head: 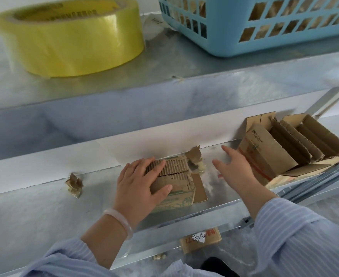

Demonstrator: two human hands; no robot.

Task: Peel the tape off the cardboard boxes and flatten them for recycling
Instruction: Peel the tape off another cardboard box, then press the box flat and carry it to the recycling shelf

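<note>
Cardboard box (pixel 178 177) (ragged top up) runs lengthwise away; left hand (pixel 138 188) presses it, right hand (pixel 236 168) hovers spread.

The shelf (pixel 44 206) is made of dull grey metal with a mottled sheen. The tape roll (pixel 70 45) is wound of glossy yellow film. The basket (pixel 264 41) is moulded in smooth blue plastic. The small box (pixel 176 182) is matt brown cardboard, its top skin torn to rough ribbing. The sleeve (pixel 304 236) is striped cloth.
</note>
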